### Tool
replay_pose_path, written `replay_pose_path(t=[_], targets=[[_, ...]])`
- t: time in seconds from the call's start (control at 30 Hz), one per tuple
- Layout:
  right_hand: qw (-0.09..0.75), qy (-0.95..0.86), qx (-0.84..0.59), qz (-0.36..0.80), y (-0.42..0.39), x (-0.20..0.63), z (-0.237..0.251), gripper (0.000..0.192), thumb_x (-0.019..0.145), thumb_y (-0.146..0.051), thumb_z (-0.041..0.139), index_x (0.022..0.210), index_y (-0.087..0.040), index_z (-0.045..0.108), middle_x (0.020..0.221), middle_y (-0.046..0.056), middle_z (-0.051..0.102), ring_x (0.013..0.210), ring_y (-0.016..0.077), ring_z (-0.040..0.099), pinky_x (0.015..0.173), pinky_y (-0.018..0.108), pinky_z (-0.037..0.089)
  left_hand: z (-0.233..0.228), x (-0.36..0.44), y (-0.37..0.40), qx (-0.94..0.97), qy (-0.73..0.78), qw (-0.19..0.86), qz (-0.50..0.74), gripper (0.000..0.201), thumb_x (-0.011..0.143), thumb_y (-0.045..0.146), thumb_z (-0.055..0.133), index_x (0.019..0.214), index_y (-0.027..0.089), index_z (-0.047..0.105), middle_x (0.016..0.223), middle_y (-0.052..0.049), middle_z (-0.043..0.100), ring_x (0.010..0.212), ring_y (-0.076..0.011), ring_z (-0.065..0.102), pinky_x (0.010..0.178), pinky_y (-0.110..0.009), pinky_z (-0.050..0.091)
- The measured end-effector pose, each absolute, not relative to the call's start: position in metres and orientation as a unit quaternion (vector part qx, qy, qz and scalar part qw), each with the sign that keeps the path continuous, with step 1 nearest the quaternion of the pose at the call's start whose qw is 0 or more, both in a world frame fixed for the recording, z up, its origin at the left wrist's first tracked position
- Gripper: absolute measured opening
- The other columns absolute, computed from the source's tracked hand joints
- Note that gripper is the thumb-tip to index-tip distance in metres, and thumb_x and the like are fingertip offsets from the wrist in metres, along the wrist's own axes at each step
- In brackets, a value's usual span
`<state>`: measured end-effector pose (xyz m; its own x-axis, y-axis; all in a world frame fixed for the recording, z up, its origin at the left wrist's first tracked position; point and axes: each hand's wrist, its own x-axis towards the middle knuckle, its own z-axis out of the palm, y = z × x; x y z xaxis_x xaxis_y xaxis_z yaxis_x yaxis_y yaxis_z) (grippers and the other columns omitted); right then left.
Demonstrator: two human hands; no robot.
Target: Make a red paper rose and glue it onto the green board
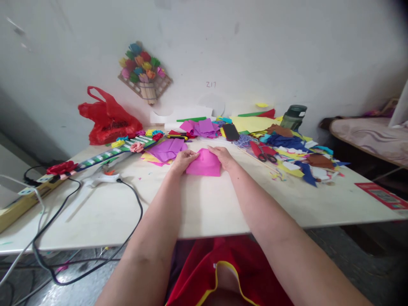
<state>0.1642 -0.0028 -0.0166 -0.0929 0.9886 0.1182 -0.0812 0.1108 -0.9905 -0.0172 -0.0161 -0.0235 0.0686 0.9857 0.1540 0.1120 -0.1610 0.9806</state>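
The left hand (pixel 185 161) and the right hand (pixel 224 158) each pinch an upper corner of a magenta crepe-paper sheet (pixel 204 166), thumbs and fingers closed on it, above the middle of the white table (pixel 210 212). Just beyond the left hand lies a stack of purple paper sheets (pixel 168 148), with a white hot-glue gun (pixel 103 177) nearer on the left. Over on the right, dark-handled scissors (pixel 267 156) rest beside a heap of coloured scraps (pixel 293 148), and a green-tinted bottle (pixel 293 117) stands at the far right.
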Motion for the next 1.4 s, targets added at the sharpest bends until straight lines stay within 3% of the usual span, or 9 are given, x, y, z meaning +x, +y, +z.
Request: replay_pose_path(t=[0.2,0.33,0.63,0.77,0.87,0.93,1.03,1.13,1.4], targets=[[0.541,-0.438,-0.369,0.615,-0.003,0.165,-0.013,0.036,0.052,-0.042,0.081,0.065,-0.018,0.058,0.057,-0.002,0.061,0.054,0.0126,0.054,0.053,0.026,0.042,-0.026,-0.019,-0.012,0.529,0.431,0.471,0.558,0.045,0.054,0.051,0.079,0.071,0.015,0.059,0.055,0.004,0.055,0.044,-0.0064,0.045,0.042,-0.019,0.031],[0.528,-0.450,-0.372,0.617,-0.006,0.162,-0.012,0.030,0.050,-0.031,0.082,0.069,-0.017,0.064,0.061,0.000,0.066,0.058,0.0151,0.060,0.061,0.030,0.049,-0.026,-0.019,-0.011,0.521,0.413,0.475,0.577,0.044,0.052,0.049,0.080,0.069,0.015,0.059,0.055,0.004,0.054,0.045,-0.0065,0.045,0.042,-0.019,0.031],[0.519,-0.489,-0.397,0.579,-0.003,0.164,-0.016,0.028,0.047,-0.028,0.080,0.071,-0.018,0.070,0.062,-0.001,0.068,0.059,0.0149,0.061,0.063,0.030,0.049,-0.025,-0.021,-0.016,0.547,0.426,0.506,0.513,0.042,0.055,0.051,0.078,0.070,0.015,0.061,0.056,0.002,0.057,0.046,-0.0081,0.047,0.043,-0.021,0.032],[0.488,-0.512,-0.399,0.584,-0.003,0.162,-0.018,0.028,0.050,-0.028,0.078,0.074,-0.017,0.069,0.066,0.001,0.068,0.060,0.0148,0.061,0.063,0.029,0.049,-0.026,-0.021,-0.016,0.564,0.440,0.476,0.511,0.043,0.057,0.053,0.076,0.064,0.015,0.057,0.052,0.003,0.052,0.042,-0.0062,0.041,0.040,-0.021,0.026],[0.509,-0.550,-0.413,0.517,0.000,0.162,-0.019,0.032,0.059,-0.033,0.073,0.086,-0.017,0.069,0.077,0.002,0.069,0.067,0.0155,0.061,0.067,0.031,0.050,-0.025,-0.020,-0.017,0.570,0.453,0.460,0.509,0.045,0.058,0.054,0.075,0.060,0.016,0.052,0.047,0.006,0.045,0.038,-0.0045,0.034,0.038,-0.020,0.021],[0.556,-0.579,-0.435,0.409,0.004,0.163,-0.018,0.034,0.064,-0.031,0.070,0.096,-0.018,0.067,0.097,0.005,0.068,0.078,0.0163,0.061,0.075,0.033,0.049,-0.024,-0.019,-0.018,0.565,0.465,0.460,0.503,0.046,0.056,0.055,0.076,0.060,0.016,0.052,0.046,0.006,0.044,0.037,-0.0046,0.034,0.038,-0.020,0.020],[0.588,-0.630,-0.439,0.254,0.008,0.164,-0.014,0.025,0.067,-0.023,0.068,0.091,-0.019,0.068,0.121,0.008,0.059,0.101,0.0198,0.058,0.089,0.036,0.046,-0.024,-0.018,-0.017,0.558,0.489,0.457,0.491,0.047,0.053,0.056,0.077,0.061,0.015,0.054,0.047,0.005,0.047,0.038,-0.0056,0.036,0.038,-0.021,0.023],[0.547,-0.697,-0.419,0.198,0.008,0.160,-0.012,0.005,0.071,-0.020,0.066,0.074,-0.020,0.070,0.120,0.008,0.059,0.112,0.0214,0.054,0.096,0.036,0.042,-0.025,-0.018,-0.016,0.561,0.497,0.452,0.483,0.047,0.052,0.056,0.078,0.064,0.014,0.058,0.049,0.003,0.052,0.039,-0.0068,0.041,0.038,-0.021,0.026],[0.459,-0.765,-0.429,0.143,0.005,0.149,-0.014,0.009,0.072,-0.016,0.066,0.068,-0.021,0.071,0.118,0.005,0.064,0.108,0.0227,0.056,0.098,0.039,0.042,-0.029,-0.020,-0.012,0.567,0.495,0.445,0.485,0.047,0.053,0.056,0.078,0.065,0.013,0.061,0.053,0.001,0.056,0.043,-0.0072,0.045,0.041,-0.020,0.031]])
